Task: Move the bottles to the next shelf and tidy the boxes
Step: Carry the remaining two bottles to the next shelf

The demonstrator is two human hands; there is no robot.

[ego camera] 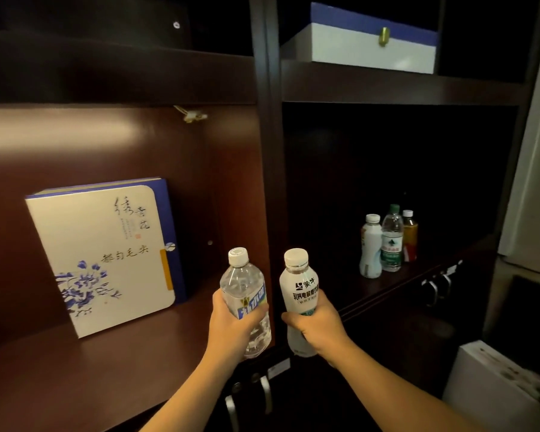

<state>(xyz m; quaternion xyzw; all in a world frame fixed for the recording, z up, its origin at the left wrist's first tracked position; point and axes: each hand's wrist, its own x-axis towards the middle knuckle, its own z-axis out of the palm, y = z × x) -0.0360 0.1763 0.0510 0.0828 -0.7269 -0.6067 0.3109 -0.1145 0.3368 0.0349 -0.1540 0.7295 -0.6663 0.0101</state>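
Observation:
My left hand [228,325] grips a clear water bottle [243,282] with a blue label. In my right hand [317,325] is a white milky bottle [298,285]. I hold both upright in front of the dark post between two shelf bays. Three bottles stand in the right bay: a white one [371,247], a clear green-labelled one [392,241] and an orange-filled one [410,236]. A white box with blue flower print [106,254] stands upright, leaning back, in the left bay. A white and blue box [371,42] lies on the shelf above the right bay.
The dark divider post [272,151] separates the bays. Cabinet doors with metal handles [264,391] sit below the shelves. A white carton [499,385] stands on the floor at the lower right. The wooden left shelf board [91,369] runs in front of the flower box.

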